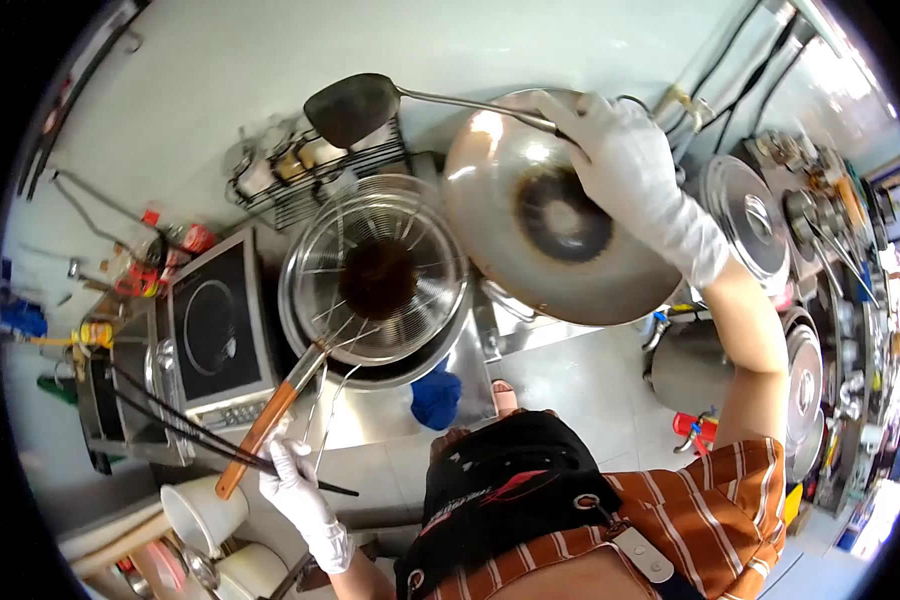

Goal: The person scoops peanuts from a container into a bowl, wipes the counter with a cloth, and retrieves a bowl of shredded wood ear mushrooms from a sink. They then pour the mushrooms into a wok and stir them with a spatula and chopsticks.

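Observation:
My right hand [620,155], in a white glove, is closed around the handle of a wok spatula [350,108], whose dark blade points left. Below and behind that hand is a large metal wok [490,225] with a scorched ring at its centre. My left hand [300,480], also gloved, is closed on a pair of long black chopsticks [185,425]. The chopsticks cross the wooden handle of a round wire strainer [315,265], right beside my left fingers. The strainer lies over a wide metal bowl [295,310], with something dark showing at its middle.
An induction cooker [215,330] stands left of the bowl. A blue cloth [436,398] lies at the counter's front edge. Behind is a black wire rack [300,200] with jars. Lidded pots [745,215] stand at right, white buckets [205,515] at lower left.

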A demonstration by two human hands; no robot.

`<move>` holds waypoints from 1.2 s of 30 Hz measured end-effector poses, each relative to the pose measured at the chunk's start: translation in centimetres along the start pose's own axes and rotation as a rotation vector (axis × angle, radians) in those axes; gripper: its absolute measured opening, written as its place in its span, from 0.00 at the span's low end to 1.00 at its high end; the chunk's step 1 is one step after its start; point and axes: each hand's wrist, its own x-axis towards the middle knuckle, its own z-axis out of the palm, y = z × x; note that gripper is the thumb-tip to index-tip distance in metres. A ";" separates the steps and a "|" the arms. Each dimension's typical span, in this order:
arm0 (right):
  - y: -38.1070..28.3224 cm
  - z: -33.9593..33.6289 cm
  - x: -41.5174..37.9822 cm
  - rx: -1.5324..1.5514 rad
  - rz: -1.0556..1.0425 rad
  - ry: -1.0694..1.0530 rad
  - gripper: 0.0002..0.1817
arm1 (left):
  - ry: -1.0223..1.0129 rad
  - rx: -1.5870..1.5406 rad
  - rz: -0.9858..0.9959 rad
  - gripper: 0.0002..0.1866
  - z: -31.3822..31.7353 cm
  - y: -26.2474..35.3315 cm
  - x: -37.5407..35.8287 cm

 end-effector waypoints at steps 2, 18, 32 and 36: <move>-4.0 -0.1 -1.0 -0.103 -0.102 0.048 0.27 | 0.019 -0.022 -0.007 0.15 -0.6 0.1 -0.1; -12.9 4.8 1.4 -0.001 -0.349 -0.591 0.10 | -0.001 -0.094 0.004 0.14 -5.0 -2.0 1.0; -16.3 2.2 5.4 0.017 -0.474 -0.766 0.05 | 0.004 -0.111 -0.018 0.16 -7.8 -3.4 1.9; -16.7 0.7 4.0 -0.132 -0.482 -0.701 0.05 | -0.035 -0.141 -0.025 0.15 -7.2 -2.8 2.0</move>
